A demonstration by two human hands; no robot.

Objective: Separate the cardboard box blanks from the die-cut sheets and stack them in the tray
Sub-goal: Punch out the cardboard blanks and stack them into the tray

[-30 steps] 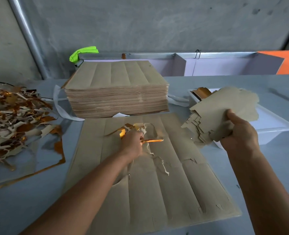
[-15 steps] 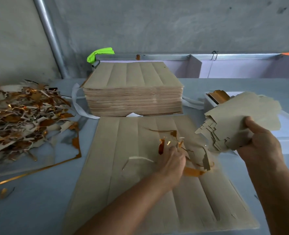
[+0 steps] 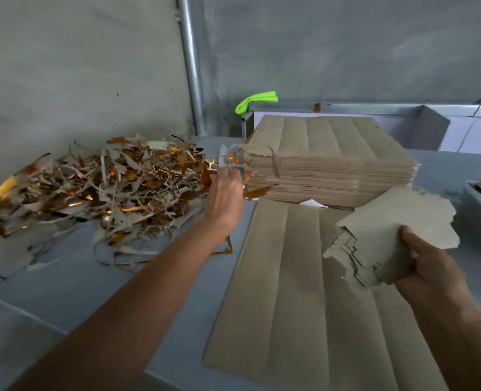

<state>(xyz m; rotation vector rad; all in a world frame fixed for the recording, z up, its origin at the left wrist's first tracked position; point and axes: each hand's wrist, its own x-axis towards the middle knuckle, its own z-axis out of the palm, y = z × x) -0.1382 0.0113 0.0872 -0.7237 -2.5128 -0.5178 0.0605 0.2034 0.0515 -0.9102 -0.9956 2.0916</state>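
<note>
Clearing waste: the left hand (image 3: 225, 190) pinches torn strips (image 3: 235, 162) beside the scrap heap (image 3: 98, 187), the right hand (image 3: 428, 266) grips the blanks (image 3: 397, 230) above the sheet (image 3: 304, 292); next, likely drop them, then reach the tray (image 3: 471, 213).

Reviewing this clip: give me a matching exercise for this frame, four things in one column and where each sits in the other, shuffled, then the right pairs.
Things:
1. bundle of box blanks
2. scrap pile
3. tall stack of sheets
4. green cloth

Places:
A. on the table's left side, by the wall
B. on the metal rail behind the stack
C. gripped in the right hand
D. at the back of the table, behind the flat sheet

Pairs: 1-C, 2-A, 3-D, 4-B
</note>
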